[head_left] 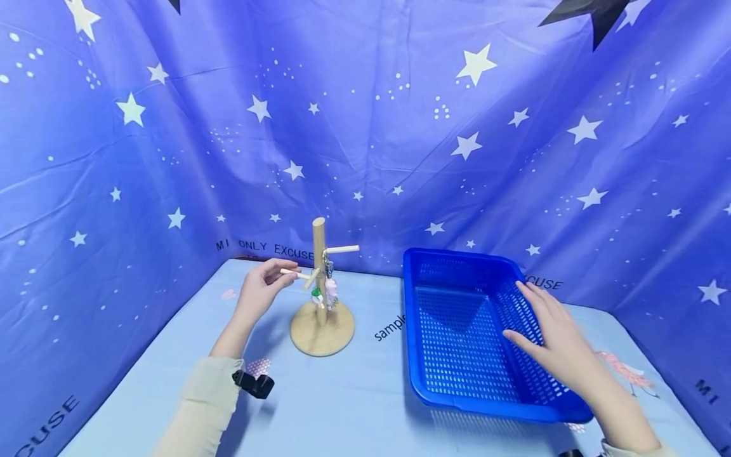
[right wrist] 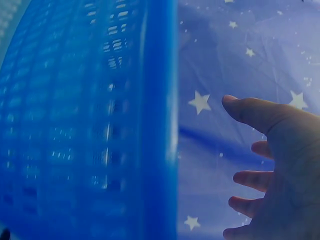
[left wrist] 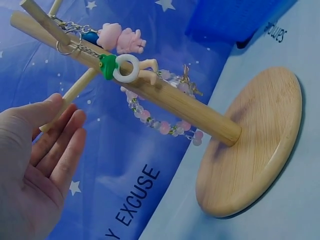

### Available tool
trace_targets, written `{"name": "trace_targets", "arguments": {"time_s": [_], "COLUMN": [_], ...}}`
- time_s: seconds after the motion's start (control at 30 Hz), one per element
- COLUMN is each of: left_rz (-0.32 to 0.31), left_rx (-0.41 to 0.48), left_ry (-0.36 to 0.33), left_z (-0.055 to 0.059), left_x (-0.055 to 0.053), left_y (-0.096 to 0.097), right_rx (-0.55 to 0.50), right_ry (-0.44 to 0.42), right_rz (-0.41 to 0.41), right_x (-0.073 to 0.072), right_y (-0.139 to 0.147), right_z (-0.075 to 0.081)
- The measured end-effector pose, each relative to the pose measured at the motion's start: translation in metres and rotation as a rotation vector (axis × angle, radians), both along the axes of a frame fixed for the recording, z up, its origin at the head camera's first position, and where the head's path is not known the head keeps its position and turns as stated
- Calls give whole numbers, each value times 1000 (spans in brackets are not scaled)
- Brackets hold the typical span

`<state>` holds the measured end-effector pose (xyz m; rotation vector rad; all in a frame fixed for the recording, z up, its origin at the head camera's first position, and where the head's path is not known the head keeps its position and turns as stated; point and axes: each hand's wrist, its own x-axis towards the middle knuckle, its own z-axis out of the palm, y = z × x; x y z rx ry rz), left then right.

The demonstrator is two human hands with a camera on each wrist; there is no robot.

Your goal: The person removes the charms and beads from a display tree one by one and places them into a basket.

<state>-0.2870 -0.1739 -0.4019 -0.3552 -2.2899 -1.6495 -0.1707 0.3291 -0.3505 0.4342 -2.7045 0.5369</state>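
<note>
A wooden stand (head_left: pixel 319 241) with a round base and side pegs stands left of centre in the head view. My left hand (head_left: pixel 261 289) pinches one of its pegs (left wrist: pixel 77 90) between thumb and fingers. From the stand hang a keychain with a green figure and white ring (left wrist: pixel 107 67), a pink figure keychain (left wrist: pixel 131 41) and a pink-and-clear bead bracelet (left wrist: pixel 164 127). To the right sits a blue perforated basket (head_left: pixel 408 304). Over its right side my right hand (head_left: pixel 562 339) spreads its fingers, holding nothing; the right wrist view shows them apart from the rim.
A light blue cloth (head_left: pixel 354 406) with printed words covers the table. Blue star-patterned curtain (head_left: pixel 365 127) hangs behind and along both sides. A black wrist camera (head_left: pixel 254 384) is strapped by the left sleeve.
</note>
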Motion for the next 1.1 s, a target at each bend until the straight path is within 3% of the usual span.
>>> {"name": "trace_targets", "arguments": {"time_s": [0.2,0.33,0.7,1.1], "left_rz": [-40,-37,11,-2], "left_rx": [181,249,269,270], "left_ry": [-36,-58,-98,-109], "left_z": [-1,1,-3,1], "left_x": [2,2,7,4], "left_y": [-6,-8,-5,-1], "right_rx": [-20,-39,-85,-119], "right_ry": [-46,-56,-80,-92], "right_rz": [26,36,88,134], "right_x": [3,5,1,-9], "right_y": [-25,-41,-87,-121], "right_z": [7,11,18,18]}}
